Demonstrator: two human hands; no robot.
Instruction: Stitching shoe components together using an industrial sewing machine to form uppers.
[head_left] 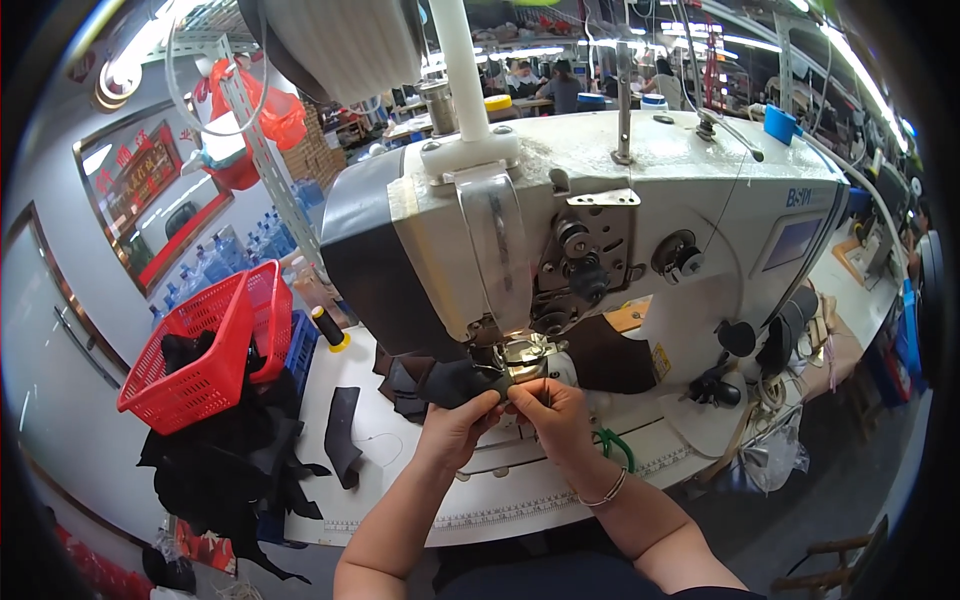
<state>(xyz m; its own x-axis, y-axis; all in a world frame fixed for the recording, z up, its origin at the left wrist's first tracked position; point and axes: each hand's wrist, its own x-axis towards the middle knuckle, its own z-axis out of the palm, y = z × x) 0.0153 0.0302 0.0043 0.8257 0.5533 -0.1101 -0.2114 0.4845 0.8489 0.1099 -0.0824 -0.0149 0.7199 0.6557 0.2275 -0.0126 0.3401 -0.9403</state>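
Note:
My left hand (455,428) pinches a dark leather piece (440,383) just left of the presser foot (522,362) of a white industrial sewing machine (640,230). My right hand (553,412) grips the same piece from the right, fingertips meeting the left hand's under the needle area. A thin bracelet sits on the right wrist. More dark pieces lie behind the held one on the white machine table (400,500).
A red plastic basket (205,350) with dark pieces stands at the left over a heap of black material (235,460). A dark strip (342,435) lies on the table. Green-handled scissors (612,445) lie by my right wrist. Other people work at the far back.

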